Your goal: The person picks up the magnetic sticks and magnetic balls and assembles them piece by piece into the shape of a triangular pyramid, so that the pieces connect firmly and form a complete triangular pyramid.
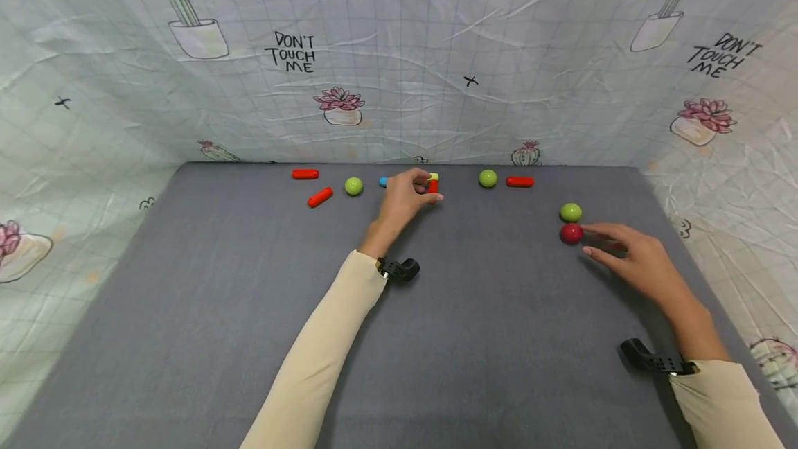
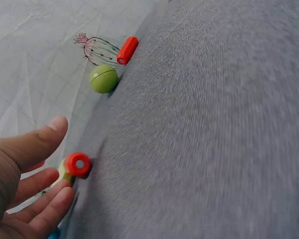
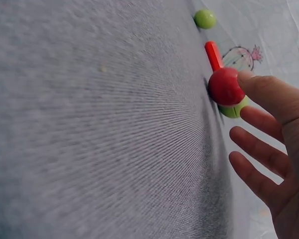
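My left hand (image 1: 402, 198) is over the far part of the table, thumb and fingers spread apart. Close to its fingertips lies a red cylinder (image 1: 433, 187), with a yellow-green piece (image 1: 433, 177) just behind it. A blue piece (image 1: 383, 182) shows on the other side of that hand, partly covered by it. In the left wrist view the red cylinder (image 2: 78, 164) stands end-on beyond the parted fingers. At the right, my right hand (image 1: 636, 258) has its fingers apart beside a red ball (image 1: 571, 233); whether they touch it I cannot tell. A green ball (image 1: 570, 212) sits right behind the red one.
Two red cylinders (image 1: 305, 174) and a green ball (image 1: 353, 186) lie at the back left. Another green ball (image 1: 488, 178) and a red cylinder (image 1: 520, 181) lie back right of centre. A printed cloth (image 1: 399, 54) hangs behind the grey table (image 1: 486, 338).
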The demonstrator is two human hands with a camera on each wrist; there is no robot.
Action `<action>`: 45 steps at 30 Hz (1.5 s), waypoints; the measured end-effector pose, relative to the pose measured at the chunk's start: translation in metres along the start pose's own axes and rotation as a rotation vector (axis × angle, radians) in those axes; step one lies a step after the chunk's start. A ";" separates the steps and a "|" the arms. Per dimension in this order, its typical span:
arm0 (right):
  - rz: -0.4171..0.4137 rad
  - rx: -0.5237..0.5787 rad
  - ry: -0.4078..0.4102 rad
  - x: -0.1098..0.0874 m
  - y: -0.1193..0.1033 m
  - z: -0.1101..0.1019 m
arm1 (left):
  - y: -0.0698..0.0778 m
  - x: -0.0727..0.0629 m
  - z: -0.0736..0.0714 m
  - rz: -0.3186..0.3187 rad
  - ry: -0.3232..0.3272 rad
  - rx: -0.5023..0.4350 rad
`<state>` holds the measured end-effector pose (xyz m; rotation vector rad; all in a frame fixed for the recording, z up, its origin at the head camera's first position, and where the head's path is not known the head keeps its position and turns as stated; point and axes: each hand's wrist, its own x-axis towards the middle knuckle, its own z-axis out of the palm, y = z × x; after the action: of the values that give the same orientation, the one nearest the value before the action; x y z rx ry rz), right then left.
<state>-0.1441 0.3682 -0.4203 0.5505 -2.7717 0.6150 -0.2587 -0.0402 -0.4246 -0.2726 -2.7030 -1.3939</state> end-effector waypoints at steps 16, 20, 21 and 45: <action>0.209 0.260 -0.070 0.014 0.009 0.006 | 0.000 0.005 0.015 -0.038 0.089 0.103; 0.237 0.244 -0.088 0.021 0.006 0.007 | 0.000 0.005 0.014 -0.044 0.096 0.108; 0.240 0.241 -0.094 0.023 0.005 0.007 | 0.000 0.005 0.014 -0.047 0.095 0.110; 0.228 0.310 -0.160 0.027 0.004 0.004 | 0.001 0.001 0.013 -0.072 0.035 0.034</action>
<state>-0.1712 0.3617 -0.4167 0.3560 -2.9314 1.1095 -0.2598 -0.0289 -0.4310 -0.1486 -2.7307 -1.3555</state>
